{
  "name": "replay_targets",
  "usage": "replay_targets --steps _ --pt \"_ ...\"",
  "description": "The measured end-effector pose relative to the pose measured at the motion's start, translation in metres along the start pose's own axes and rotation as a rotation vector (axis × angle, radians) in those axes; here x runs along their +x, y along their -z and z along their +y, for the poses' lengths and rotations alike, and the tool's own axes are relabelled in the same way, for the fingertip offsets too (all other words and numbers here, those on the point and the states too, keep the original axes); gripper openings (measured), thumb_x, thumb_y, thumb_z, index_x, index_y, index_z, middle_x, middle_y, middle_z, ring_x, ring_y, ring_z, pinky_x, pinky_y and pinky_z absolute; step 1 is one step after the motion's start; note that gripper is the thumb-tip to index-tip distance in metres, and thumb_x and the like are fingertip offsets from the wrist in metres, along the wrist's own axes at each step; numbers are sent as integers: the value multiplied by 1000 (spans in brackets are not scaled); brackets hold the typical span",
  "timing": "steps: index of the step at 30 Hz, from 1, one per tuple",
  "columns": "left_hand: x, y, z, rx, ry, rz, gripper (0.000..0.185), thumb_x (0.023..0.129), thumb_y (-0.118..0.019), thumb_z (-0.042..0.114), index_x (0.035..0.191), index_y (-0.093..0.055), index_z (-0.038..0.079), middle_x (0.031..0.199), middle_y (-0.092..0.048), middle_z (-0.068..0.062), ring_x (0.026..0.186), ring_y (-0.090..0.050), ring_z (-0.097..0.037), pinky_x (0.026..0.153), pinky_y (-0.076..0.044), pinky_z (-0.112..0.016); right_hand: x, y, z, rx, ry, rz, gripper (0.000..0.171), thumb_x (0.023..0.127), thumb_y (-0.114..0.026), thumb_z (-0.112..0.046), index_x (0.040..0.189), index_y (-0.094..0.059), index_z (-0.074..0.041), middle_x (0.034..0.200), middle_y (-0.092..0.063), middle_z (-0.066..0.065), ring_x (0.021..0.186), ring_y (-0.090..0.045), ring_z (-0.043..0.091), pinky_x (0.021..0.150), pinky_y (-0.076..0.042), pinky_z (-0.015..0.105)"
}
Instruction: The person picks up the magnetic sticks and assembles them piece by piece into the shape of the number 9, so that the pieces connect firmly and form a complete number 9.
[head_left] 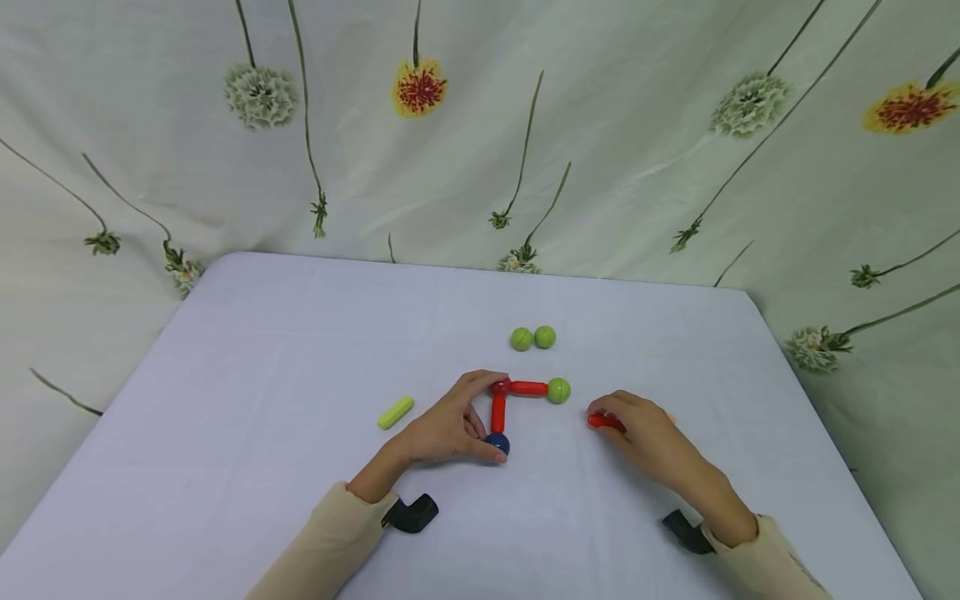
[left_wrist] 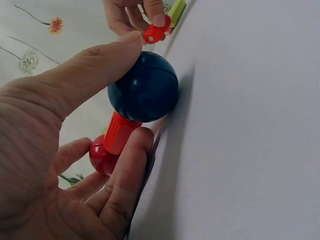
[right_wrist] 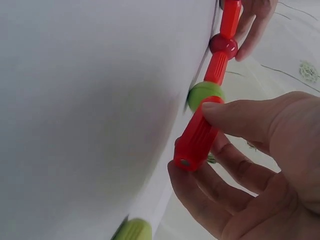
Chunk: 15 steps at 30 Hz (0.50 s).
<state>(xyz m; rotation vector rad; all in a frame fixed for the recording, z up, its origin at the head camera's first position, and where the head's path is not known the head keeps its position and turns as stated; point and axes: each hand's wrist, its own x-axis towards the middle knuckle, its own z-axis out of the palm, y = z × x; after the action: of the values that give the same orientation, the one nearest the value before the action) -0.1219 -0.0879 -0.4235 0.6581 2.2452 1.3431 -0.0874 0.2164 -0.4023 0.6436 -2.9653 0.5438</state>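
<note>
An L-shaped toy lies on the white table [head_left: 300,350]: a blue ball [head_left: 497,443], a red rod [head_left: 498,413], a red ball [head_left: 500,386], a second red rod [head_left: 528,387] and a green ball [head_left: 558,390]. My left hand [head_left: 480,421] pinches the blue ball [left_wrist: 150,95] with its thumb [left_wrist: 95,65] on top, and a fingertip reaches the red ball. To the right, my right hand [head_left: 611,418] pinches a loose red rod [right_wrist: 197,135] [head_left: 603,421], which lies just right of the green ball [right_wrist: 205,95].
Two loose green balls [head_left: 533,337] sit side by side behind the toy. A yellow-green rod [head_left: 395,412] lies left of my left hand. A flowered cloth [head_left: 480,125] hangs behind the table. The table edges curve away at left and right.
</note>
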Motion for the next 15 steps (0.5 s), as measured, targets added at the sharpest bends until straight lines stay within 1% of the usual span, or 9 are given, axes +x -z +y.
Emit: replay_targets --steps 5,8,11,15 --pt "-1 0 0 -4 9 4 98 66 -85 31 144 -27 32 145 -25 4 80 -61 -14 72 -53 -26 5 0 -10 127 28 -11 29 80 -72 -5 105 -66 -19 97 -64 -9 84 -59 5 73 -52 23" --pt "-1 0 -1 -6 10 3 98 65 -86 32 145 -28 31 145 -26 3 80 -61 -15 72 -53 -26 9 -3 -16 190 39 -52 29 82 -70 -7 108 -66 -19 100 -63 -10 85 -59 5 72 -52 21" --pt "-1 0 -1 -4 7 5 98 65 -85 32 145 -28 30 145 -25 3 79 -61 -15 71 -53 -26 12 -6 -21 212 45 -81 28 84 -69 -10 109 -65 -20 102 -62 -10 85 -57 5 71 -51 18" --pt "-1 -1 -1 0 5 14 98 65 -85 32 145 -28 31 145 -25 4 78 -61 -14 71 -53 -26 15 -10 -28 225 78 -92 27 84 -68 -8 108 -65 -20 102 -61 -7 82 -55 6 71 -51 19"
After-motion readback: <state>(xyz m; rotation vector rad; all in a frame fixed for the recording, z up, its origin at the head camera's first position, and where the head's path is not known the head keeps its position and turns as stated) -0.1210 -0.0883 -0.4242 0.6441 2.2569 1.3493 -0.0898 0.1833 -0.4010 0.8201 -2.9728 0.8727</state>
